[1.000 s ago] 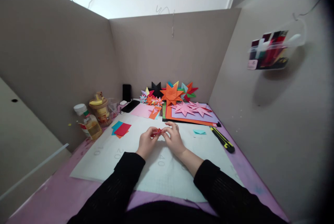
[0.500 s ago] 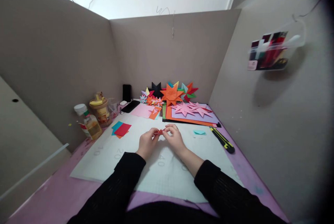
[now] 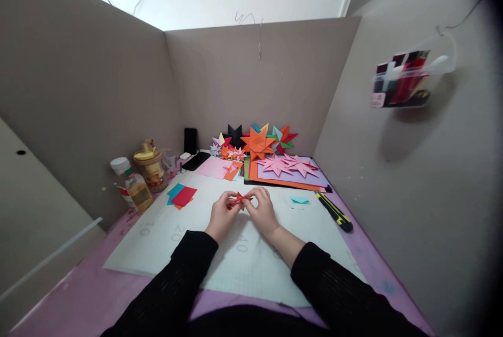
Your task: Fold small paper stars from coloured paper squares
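A small piece of red folded paper (image 3: pixel 240 199) with pointed tips is held up between both hands over the white mat. On its left side, the thumb and fingers of my left hand (image 3: pixel 224 215) pinch it. My right hand (image 3: pixel 262 213) grips it from the other side, thumb near the middle. Fingers hide part of its folds. To the left lie red, blue and orange paper squares (image 3: pixel 184 196), overlapping. A folded light-blue paper (image 3: pixel 300 200) rests on the mat to the right of my right hand.
A black and yellow box cutter (image 3: pixel 334 211) lies at the mat's right edge. Behind stand folded paper stars (image 3: pixel 258 143), with pink stars (image 3: pixel 277 165) on stacked coloured sheets. On the left are a bottle (image 3: pixel 135 190), a lidded cup (image 3: pixel 152 169) and a phone (image 3: pixel 196 161).
More of the red paper shows between my hands now, its points spread wider. My right fingers have shifted along it slightly. The view has moved a little.
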Demonstrator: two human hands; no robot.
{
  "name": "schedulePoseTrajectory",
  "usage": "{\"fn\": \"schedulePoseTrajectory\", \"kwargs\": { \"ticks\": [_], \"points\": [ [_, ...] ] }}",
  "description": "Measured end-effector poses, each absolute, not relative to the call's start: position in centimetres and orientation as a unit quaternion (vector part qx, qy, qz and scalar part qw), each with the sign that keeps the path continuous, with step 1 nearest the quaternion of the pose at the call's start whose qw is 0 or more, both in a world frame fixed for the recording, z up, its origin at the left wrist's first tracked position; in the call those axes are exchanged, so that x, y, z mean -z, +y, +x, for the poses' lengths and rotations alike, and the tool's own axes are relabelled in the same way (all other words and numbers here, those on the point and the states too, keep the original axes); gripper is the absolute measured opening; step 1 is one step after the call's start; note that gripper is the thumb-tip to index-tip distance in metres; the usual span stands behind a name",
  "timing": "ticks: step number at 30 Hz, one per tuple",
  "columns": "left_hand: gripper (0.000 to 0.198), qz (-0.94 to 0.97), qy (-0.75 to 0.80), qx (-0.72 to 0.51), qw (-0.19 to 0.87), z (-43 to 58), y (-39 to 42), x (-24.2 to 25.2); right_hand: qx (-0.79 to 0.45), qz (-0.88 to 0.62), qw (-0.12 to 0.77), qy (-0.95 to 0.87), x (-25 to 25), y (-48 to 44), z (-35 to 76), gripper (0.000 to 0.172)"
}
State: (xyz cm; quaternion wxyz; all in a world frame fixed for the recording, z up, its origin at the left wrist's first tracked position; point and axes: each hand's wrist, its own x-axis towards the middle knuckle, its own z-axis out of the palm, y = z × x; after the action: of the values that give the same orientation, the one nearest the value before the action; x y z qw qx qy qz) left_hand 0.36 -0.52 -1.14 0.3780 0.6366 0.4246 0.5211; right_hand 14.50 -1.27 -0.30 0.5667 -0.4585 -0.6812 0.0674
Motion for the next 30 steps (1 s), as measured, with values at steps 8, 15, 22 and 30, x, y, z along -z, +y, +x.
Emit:
{"fn": "schedulePoseTrajectory", "kwargs": {
  "ticks": [8, 15, 22, 30],
  "points": [
    [0.032, 0.573, 0.397, -0.543, 0.469, 0.65, -0.41, 0.68, 0.017, -0.418, 0.548, -0.724, 0.14, -1.69, 14.67, 0.011],
    [0.034, 0.573, 0.391, -0.546, 0.470, 0.69, -0.67, 0.31, -0.013, -0.417, 0.561, -0.714, 0.06, -1.85, 14.51, 0.012],
    [0.033, 0.579, 0.406, -0.539, 0.458, 0.70, -0.76, 0.22, -0.018, -0.412, 0.570, -0.711, 0.44, -1.74, 14.44, 0.010],
    [0.029, 0.585, 0.406, -0.538, 0.452, 0.55, -0.62, 0.49, 0.002, -0.394, 0.535, -0.747, 0.45, -1.55, 14.59, 0.017]
  ]
}}
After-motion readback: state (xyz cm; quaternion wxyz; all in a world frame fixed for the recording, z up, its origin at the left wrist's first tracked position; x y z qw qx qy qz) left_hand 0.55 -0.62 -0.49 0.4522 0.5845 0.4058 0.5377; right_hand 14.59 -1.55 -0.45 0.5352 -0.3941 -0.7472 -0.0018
